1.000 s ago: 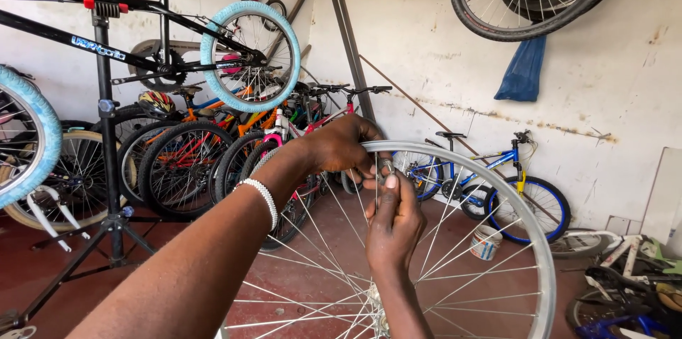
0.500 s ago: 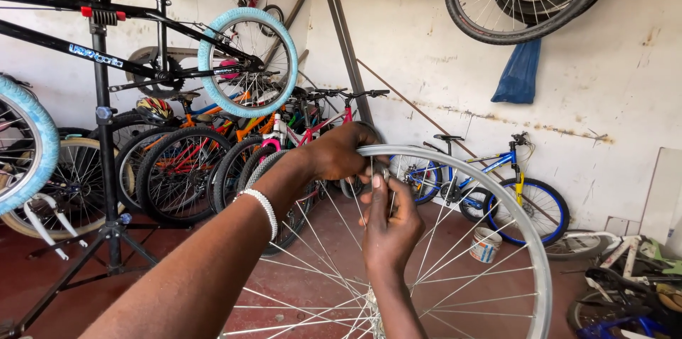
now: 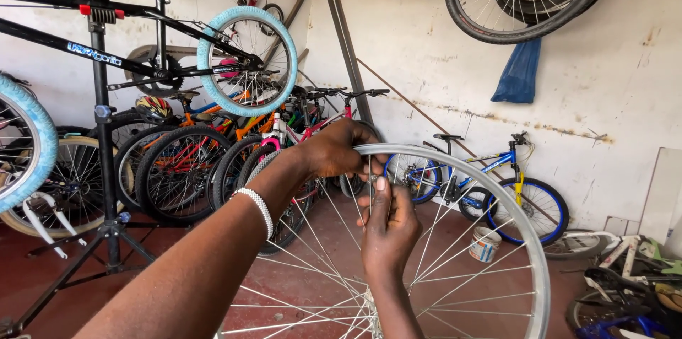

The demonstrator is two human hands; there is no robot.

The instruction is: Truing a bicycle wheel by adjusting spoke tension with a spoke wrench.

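Both hands grip a silver rim [image 3: 529,268]: left hand [image 3: 339,149] closed on its top, right hand [image 3: 387,229] pinching a spoke [image 3: 370,175], above red floor [image 3: 85,289]; one blue bike [image 3: 490,183] at white wall [image 3: 604,119]

Both forearms are bare with no sleeves showing, and the left hand [image 3: 339,151] wears a white beaded bracelet [image 3: 258,209] around its wrist, the right hand [image 3: 387,229] nothing.
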